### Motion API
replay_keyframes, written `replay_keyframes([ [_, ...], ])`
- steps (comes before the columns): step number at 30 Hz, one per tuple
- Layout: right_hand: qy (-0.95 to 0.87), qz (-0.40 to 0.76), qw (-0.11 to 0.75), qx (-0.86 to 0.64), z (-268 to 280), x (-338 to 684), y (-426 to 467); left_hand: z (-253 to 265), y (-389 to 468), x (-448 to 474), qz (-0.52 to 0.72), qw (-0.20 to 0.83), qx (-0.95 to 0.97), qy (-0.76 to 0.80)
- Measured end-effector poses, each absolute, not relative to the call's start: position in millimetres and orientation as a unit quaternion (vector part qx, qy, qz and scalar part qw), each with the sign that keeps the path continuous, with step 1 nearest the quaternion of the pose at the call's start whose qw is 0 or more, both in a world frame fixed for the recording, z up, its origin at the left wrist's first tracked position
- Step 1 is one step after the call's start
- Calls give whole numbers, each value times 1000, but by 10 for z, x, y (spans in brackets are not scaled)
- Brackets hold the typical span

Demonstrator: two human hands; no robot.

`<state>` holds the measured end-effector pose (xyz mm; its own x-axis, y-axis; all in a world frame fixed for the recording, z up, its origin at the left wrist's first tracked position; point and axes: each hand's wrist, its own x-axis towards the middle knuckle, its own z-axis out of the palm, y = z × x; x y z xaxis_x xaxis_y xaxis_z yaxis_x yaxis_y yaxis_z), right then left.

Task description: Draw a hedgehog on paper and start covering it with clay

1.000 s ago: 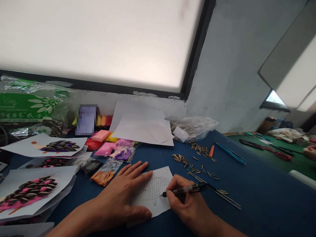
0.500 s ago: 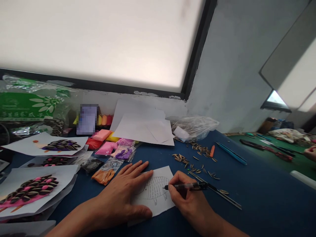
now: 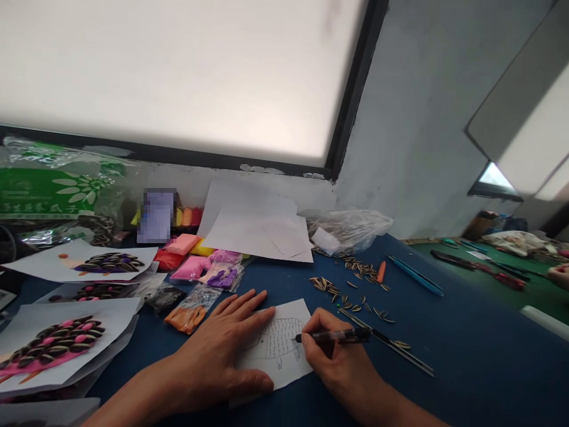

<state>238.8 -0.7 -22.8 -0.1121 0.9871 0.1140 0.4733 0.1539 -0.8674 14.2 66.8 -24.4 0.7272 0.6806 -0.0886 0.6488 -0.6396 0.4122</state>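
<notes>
A small white sheet [image 3: 291, 369] is set on a blue table [image 3: 471, 362], well in from the right edge. On it an animal outline [image 3: 278, 341] with rows of short marks and at least 2 legs is drawn. The sheet's left part is covered by the left hand [image 3: 226, 347], laid palm down with fingers spread and nothing grasped. By the right hand [image 3: 338, 362], closed in a writing grip, 1 dark pen [image 3: 353, 335] is held. The pen lies nearly level, side to side: its tip is pointed left at the outline's right part, its back end toward the table's right edge. The outline thus lies left of the pen grip, between the 2 hands; whether ink is touching paper cannot be told. Seeds [image 3: 324, 286] are scattered beyond the right hand, toward the far edge.
</notes>
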Motion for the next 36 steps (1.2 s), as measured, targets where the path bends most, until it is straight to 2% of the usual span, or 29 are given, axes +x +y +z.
replay_keyframes([
  [36, -664, 354, 374, -543, -222, 2396, -21, -324, 695, 121, 30, 196, 909, 367],
])
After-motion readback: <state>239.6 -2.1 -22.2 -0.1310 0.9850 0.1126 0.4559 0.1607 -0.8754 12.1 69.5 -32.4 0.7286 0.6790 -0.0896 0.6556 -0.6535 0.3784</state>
